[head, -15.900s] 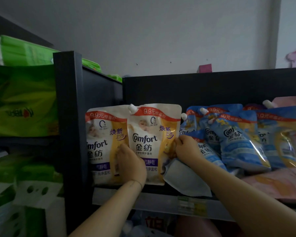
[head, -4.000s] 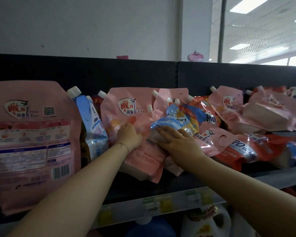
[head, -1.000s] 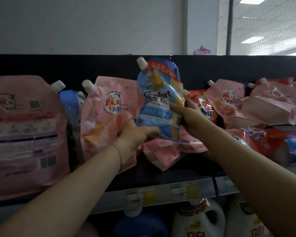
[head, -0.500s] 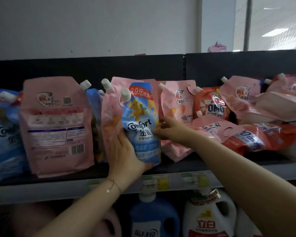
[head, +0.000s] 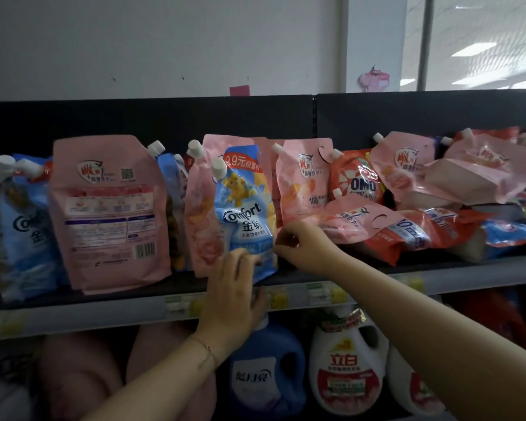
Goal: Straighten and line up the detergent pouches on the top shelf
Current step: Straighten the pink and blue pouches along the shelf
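Nearest, jugs (head: 346,372) under the top shelf (head: 104,311). Left hand (head: 234,287) with fingers straight against the lower front of the blue pouch (head: 246,208); right hand (head: 304,247) curled at its right edge (pinching or only touching, unclear). Pouch upright at the shelf's front, pink pouches (head: 201,208) behind.

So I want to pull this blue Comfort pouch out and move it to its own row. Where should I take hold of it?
Probably the two side seams of the blue Comfort pouch at about mid-height, coming straight from the front. It stands upright, face out, ahead of the pink pouch, so both edges are free; the spout sits off-centre and would tip it.
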The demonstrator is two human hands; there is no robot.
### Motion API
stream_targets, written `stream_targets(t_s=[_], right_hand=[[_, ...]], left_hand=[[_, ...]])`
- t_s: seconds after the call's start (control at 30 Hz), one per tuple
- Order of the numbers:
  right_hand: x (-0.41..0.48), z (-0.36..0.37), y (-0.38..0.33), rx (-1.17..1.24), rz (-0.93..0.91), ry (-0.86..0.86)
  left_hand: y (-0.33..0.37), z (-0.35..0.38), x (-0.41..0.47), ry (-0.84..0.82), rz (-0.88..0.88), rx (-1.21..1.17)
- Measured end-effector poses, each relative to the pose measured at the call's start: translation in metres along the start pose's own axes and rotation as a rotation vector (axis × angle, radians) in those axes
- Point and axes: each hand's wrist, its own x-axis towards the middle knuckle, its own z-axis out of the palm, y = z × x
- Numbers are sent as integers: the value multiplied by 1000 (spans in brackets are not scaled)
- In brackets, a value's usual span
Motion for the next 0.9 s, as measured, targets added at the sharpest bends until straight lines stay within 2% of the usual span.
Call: stream_targets(t_s=[0.13,0.4,0.5,0.6,0.67,0.73,0.8,0.9], right_hand=[[-18,0,-1,-31,-52,-16],[-16,-45,47,-143,36,-8],[-8,-64,72,-201,-19,-66],[-1,-77,94,-449,-90,-181],[7,-85,107,-738,-123,-181],[13,-89,114,-935,-73,-181],[18,-87,116,-1020,-50,-176],[22,-82,110,-1071,-170,-149]], left_hand=[[14,3,3,-181,47,54],[45,38,51,-285,13,10],[56,63,72,-330,-39,106],[68,86,95,-415,-194,201],[74,100,104,-452,-283,271],[75,109,107,-458,-339,334],[72,114,108,-439,-376,368],[67,115,111,-361,-344,400]])
